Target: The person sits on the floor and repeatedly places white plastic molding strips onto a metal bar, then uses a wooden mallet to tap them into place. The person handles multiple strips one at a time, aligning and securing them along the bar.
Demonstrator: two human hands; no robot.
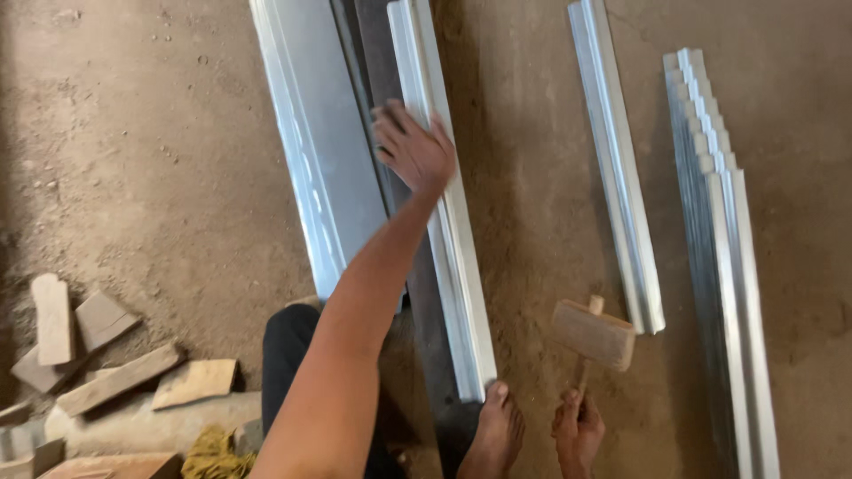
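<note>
Pressing flat on metal strip (444,231), left hand (413,146); right grip (577,435) clamps half-hidden mallet (593,333).

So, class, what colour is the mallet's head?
Pale, light-brown wood; the mallet shows best in the head view.

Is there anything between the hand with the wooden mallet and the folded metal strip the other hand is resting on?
Nothing visible. The right hand holds the mallet over bare dirt floor beside the metal strip. The left hand presses that strip; a bare foot sits at its near end.

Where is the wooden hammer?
In the head view, low and right, the wooden mallet is held by the right hand, beside the bare foot.
</note>
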